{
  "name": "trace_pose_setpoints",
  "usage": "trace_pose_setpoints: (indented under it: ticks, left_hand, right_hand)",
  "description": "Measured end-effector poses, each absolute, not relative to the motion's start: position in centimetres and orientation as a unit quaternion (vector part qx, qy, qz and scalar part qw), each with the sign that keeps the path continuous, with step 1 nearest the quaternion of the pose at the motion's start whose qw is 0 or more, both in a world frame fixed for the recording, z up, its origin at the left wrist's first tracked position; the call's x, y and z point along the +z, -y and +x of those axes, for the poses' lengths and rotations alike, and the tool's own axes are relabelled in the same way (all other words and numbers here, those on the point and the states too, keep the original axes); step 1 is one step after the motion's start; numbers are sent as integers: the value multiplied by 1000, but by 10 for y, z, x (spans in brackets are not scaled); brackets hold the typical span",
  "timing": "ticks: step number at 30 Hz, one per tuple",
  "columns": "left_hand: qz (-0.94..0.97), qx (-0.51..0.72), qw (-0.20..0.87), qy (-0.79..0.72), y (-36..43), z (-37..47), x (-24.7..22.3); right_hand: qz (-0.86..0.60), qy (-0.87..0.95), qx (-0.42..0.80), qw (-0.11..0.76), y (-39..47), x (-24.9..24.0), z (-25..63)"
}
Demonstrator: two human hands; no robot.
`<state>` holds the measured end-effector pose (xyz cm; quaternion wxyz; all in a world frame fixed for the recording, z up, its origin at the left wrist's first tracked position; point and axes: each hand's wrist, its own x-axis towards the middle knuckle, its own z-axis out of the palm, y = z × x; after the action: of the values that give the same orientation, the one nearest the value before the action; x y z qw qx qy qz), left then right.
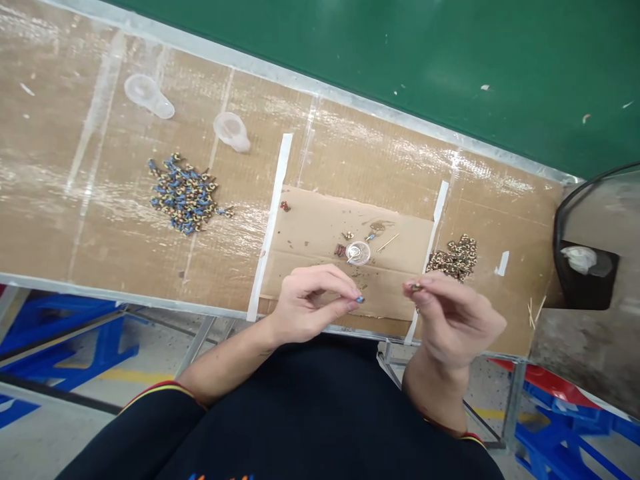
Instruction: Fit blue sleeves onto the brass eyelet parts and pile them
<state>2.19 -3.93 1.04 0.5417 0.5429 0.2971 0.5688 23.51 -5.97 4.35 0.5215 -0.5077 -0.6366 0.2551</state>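
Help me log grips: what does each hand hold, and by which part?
Left hand: small blue piece, by one end; right hand: small dark piece, held part unclear.

Bright light throws streaky white glare across the desk (360,160), while wide-angle distortion stretches the edges and fine detail looks soft.

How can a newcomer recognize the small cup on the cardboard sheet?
On the brown table, find the cardboard sheet between two white tape strips. Near its middle, beyond the left hand, is the small cup. It is round and clear with something whitish inside, while its neighbours are a thin stick and tiny coloured pieces.
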Motion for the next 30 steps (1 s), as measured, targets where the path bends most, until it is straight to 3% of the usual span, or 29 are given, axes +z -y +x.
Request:
trace_pose_setpoints:
  ticks: [13,30]
  left_hand:
    - [537,554,555,-310,47,25,14]
    - [594,553,500,-303,46,23,20]
  right_hand:
    - [-463,583,388,543,70,38,200]
    - [-472,589,394,524,69,42,200]
